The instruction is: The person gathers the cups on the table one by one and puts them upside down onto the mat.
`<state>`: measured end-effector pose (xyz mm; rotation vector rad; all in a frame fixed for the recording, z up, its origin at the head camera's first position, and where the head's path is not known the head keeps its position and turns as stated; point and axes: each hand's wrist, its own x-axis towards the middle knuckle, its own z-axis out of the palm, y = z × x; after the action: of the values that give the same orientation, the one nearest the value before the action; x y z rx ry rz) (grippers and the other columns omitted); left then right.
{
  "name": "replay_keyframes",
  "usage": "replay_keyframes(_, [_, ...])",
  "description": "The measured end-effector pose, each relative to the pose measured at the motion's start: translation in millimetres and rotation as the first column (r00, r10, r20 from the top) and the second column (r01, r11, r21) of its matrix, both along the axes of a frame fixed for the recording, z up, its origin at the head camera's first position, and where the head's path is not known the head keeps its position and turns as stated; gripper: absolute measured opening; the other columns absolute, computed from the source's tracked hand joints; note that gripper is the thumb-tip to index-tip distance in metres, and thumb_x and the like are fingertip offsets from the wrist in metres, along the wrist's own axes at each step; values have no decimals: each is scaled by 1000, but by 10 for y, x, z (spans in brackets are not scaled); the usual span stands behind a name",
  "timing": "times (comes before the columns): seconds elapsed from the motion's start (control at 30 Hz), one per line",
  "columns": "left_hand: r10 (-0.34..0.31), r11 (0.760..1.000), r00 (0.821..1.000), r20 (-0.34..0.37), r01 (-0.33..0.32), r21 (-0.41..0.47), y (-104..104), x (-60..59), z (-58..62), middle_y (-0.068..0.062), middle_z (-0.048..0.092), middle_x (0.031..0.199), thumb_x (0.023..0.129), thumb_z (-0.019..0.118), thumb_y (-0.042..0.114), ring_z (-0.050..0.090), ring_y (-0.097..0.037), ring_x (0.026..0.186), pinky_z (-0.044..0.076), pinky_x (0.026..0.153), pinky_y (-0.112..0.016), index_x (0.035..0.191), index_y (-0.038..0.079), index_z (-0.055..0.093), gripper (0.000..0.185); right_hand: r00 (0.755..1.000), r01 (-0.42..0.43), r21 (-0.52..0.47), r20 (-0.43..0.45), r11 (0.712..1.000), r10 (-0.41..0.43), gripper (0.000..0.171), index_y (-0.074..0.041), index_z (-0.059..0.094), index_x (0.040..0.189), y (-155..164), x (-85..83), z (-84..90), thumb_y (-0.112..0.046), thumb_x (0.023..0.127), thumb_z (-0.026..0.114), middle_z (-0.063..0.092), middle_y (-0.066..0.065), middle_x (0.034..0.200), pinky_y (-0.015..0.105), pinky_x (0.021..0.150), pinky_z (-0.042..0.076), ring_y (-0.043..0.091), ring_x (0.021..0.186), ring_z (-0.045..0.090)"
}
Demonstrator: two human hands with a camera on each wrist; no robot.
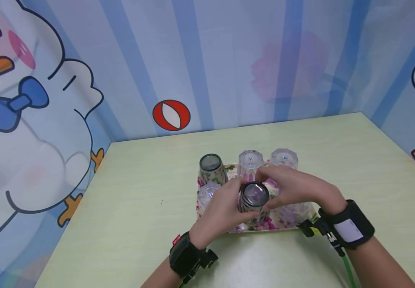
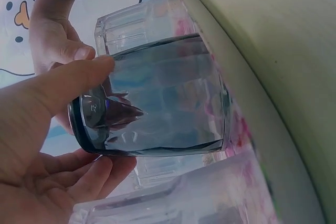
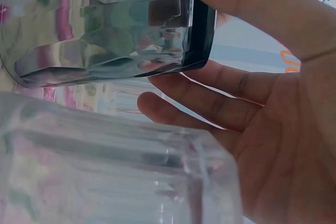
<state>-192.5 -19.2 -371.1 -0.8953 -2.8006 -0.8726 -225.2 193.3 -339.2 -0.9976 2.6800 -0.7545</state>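
Observation:
A grey tinted glass [image 1: 255, 196] stands upside down at the front middle of a floral tray [image 1: 261, 229]. My left hand [image 1: 221, 210] grips it from the left, thumb on the near side and fingers round the far side. From the right, my right hand [image 1: 297, 185] holds the same glass near its upturned base, with thumb and fingers about it. In the left wrist view the grey glass [image 2: 163, 98] lies between thumb and fingers. The right wrist view shows the thumb against the grey glass [image 3: 100, 30], close beside a clear glass [image 3: 105, 166].
Another grey glass [image 1: 212, 168] stands inverted at the tray's back left. Clear glasses stand at the back middle [image 1: 250, 160], back right [image 1: 283, 157], front left [image 1: 206, 195] and front right [image 1: 295, 214]. The pale table [image 1: 149, 192] meets a cartoon-printed backdrop [image 1: 214, 72].

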Motion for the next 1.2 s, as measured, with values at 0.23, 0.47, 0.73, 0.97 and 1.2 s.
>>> replay_keyframes(0.23, [9,1000,1000,-22,-9,-29,6,-3,-12,-1,61,119,73,83,33,60,-12,107,54,89,-23,128,12,48,69,1000,10,4,27,1000,-10,48,-17,57,107,-5,-1,-6,-23,69,86,65,-4,102,47,93,54,20,107,61])
replay_keyframes(0.47, [12,999,999,-39,-14,-35,10,6,-23,-1,61,119,73,83,34,60,-12,107,54,90,-23,128,12,48,70,999,4,4,36,1000,-4,47,-17,56,107,2,-10,-12,-22,69,85,65,-5,101,47,93,53,19,107,61])
replay_keyframes(0.73, [17,999,999,-35,-18,-35,12,8,-20,-1,60,120,73,82,36,60,-12,109,54,91,-24,130,12,47,71,999,-4,2,39,1000,4,47,-17,57,107,8,-21,-9,-22,70,85,65,-6,100,47,93,54,20,107,62])
replay_keyframes(0.97, [28,998,998,-50,-30,-54,14,1,-36,-1,61,119,73,82,37,60,-13,108,54,90,-23,129,12,47,71,999,-7,-1,45,1000,7,46,-17,56,107,9,-24,-9,-21,70,84,65,-5,101,47,93,53,20,108,62])
replay_keyframes(1.2, [32,997,998,-53,-35,-67,16,8,-30,-2,61,121,74,82,38,60,-14,110,54,92,-26,131,12,47,71,998,-2,-2,70,1000,2,46,-17,56,108,13,-20,-3,-22,71,83,65,-4,102,48,94,53,20,108,62])
